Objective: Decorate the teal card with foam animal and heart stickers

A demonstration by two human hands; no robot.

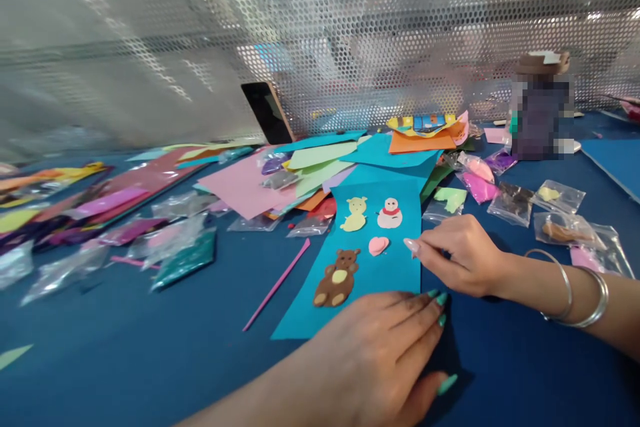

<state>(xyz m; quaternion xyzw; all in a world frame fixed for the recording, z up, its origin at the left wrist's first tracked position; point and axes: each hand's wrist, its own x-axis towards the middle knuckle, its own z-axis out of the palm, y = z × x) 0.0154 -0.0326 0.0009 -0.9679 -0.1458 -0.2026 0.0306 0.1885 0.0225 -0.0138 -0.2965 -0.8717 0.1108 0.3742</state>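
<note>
A sheet of blue paper (395,273) lies on the table, with flat clay figures on it. These are a brown bear (334,279), a pale yellow animal (355,215), a snowman with a red scarf (390,213) and a small pink piece (379,245). My left hand (385,347) rests flat across the paper's near right corner, its fingers stretched out. From the right, my right hand (460,255) reaches the paper's edge beside the pink piece, apart from it. Its fingers are curled and pressed together; anything between them is hidden.
A pink modelling stick (277,285) lies left of the paper. Clear packets of clay (509,203) spread to the right, more (184,259) to the left. Behind are coloured paper sheets (250,180), a leaning phone (267,112) and a perforated metal panel (330,33).
</note>
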